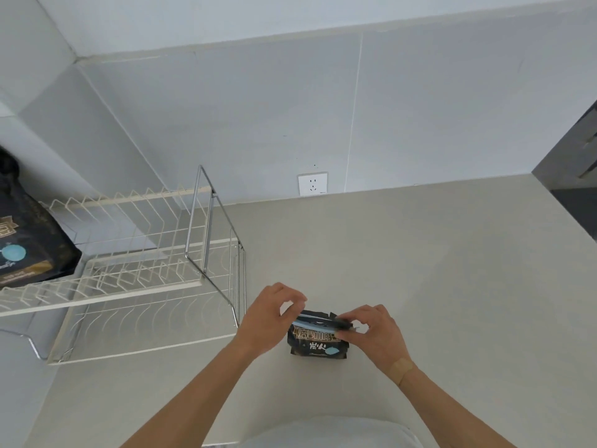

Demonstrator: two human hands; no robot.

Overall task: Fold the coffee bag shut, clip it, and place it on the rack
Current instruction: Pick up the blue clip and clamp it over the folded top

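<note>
A pale beige bench (436, 286) runs to the grey wall. A small black coffee bag (318, 345) stands upright on it near the front. At the left a wire rack (135, 253) stands on the bench, with a larger black bag (29, 244) on its upper tier.

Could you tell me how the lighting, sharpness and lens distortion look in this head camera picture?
Head view: even, soft light with no glare and only faint shadows on the counter; strong wide-angle bending, so the wall seams and the rack splay outward; the coffee bag print is soft, and the left hand and right hand at the clip look slightly blurred.
</note>
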